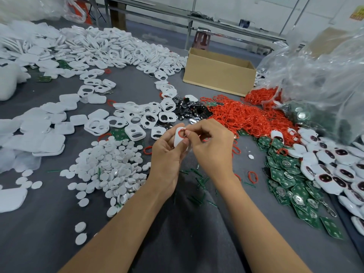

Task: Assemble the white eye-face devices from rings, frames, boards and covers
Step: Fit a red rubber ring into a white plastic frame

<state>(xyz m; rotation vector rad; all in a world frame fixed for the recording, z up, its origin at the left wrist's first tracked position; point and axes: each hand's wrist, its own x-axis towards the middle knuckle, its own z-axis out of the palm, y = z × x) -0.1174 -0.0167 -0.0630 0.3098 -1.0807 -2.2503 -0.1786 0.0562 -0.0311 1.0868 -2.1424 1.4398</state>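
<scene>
Grey table (pixel 45 229) — red rings (pixel 246 117), benches (pixel 226 22) beyond

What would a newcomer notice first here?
The bright heap of red rings right of centre, in front of a cardboard box, and the pile of white frames across the far left. At centre, the left hand holds a white frame while the right hand pinches a red ring at its opening.

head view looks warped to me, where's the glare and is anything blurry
Head view: wide-angle distortion skews the metal rails at the top; light is soft and even, shadows faint; glare streaks the clear plastic bag on the right; the white frame and red ring in the left hand and right hand look slightly soft.
</scene>
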